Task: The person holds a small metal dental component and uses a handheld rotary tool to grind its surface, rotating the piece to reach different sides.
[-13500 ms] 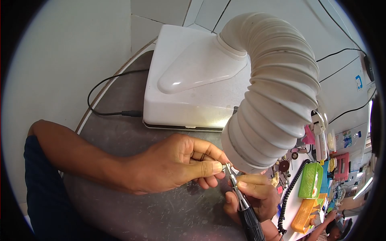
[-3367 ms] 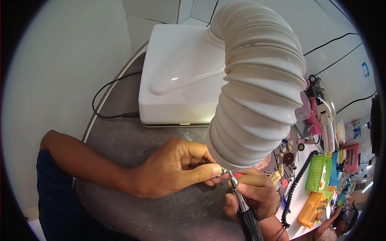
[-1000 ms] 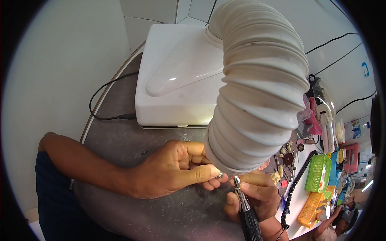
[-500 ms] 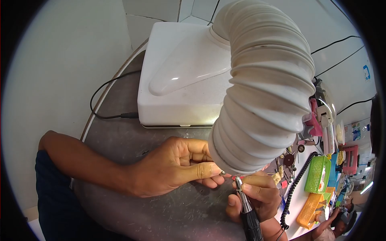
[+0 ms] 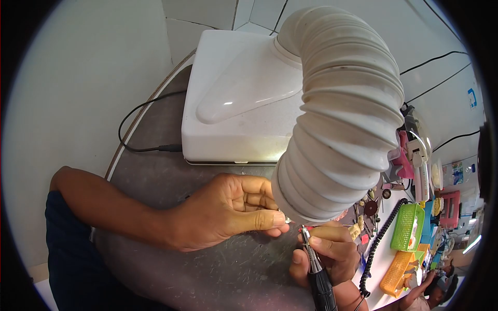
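Observation:
My left hand (image 5: 228, 213) is closed, with a small pale, shiny piece (image 5: 287, 220) pinched at the thumb tip. The piece is too small for me to name its kind. My right hand (image 5: 330, 251) grips a black and silver rotary handpiece (image 5: 319, 280) like a pen, its tip pointing up toward the piece. A narrow gap seems to lie between tip and piece. The ribbed mouth of a white suction hose (image 5: 337, 140) hangs right over both hands and hides some left fingertips.
A white dust extractor box (image 5: 238, 119) stands behind my hands on the dark tabletop (image 5: 218, 280). On the right are small burs and discs (image 5: 370, 208), a coiled cord (image 5: 381, 249), a green basket (image 5: 408, 226) and an orange basket (image 5: 397, 272). Another person (image 5: 433, 293) sits at far right.
The view has shifted slightly. My left fingers have curled in a little, and the piece shows more of its pale side. The handpiece tip has moved slightly left and up.

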`<control>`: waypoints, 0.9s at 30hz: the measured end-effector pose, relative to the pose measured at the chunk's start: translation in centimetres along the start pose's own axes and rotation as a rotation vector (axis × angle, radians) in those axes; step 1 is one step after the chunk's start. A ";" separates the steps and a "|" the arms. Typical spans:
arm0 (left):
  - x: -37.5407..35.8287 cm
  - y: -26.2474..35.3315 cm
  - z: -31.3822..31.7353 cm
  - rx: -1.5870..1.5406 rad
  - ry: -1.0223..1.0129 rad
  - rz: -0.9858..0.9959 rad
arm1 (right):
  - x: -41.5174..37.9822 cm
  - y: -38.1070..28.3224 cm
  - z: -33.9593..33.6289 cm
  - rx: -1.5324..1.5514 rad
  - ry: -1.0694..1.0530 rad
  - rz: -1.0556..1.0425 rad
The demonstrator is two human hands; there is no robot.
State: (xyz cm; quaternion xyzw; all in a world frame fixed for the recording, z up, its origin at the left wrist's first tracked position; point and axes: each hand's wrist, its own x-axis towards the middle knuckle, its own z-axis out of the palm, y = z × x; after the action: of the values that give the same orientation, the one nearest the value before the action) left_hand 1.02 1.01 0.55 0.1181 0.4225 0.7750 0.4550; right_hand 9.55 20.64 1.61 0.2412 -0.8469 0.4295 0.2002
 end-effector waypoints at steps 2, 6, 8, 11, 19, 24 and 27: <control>0.0 0.1 0.2 -0.005 0.005 -0.009 | -0.3 0.2 0.0 -0.025 -0.028 0.005; -0.1 0.2 0.3 -0.044 0.028 -0.043 | -0.3 0.3 -0.1 -0.086 -0.079 -0.025; -0.1 0.3 0.3 -0.048 0.028 -0.049 | -0.2 0.2 -0.2 -0.096 -0.089 -0.021; -0.1 0.3 0.3 -0.054 0.035 -0.049 | -0.2 0.1 -0.2 -0.097 -0.098 -0.021; -0.1 0.0 0.2 -0.060 0.052 -0.031 | 0.0 0.0 0.0 -0.109 -0.115 -0.022; 0.1 -0.2 0.2 -0.070 0.050 -0.022 | 0.0 0.1 0.2 -0.137 -0.093 -0.044; 0.0 -0.1 0.2 -0.072 0.053 -0.029 | -0.1 0.1 0.1 -0.136 -0.108 -0.052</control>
State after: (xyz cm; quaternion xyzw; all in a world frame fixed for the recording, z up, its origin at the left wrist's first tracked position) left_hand 1.22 1.14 0.61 0.0748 0.4080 0.7858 0.4588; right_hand 9.52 20.69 1.45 0.2717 -0.8772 0.3522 0.1809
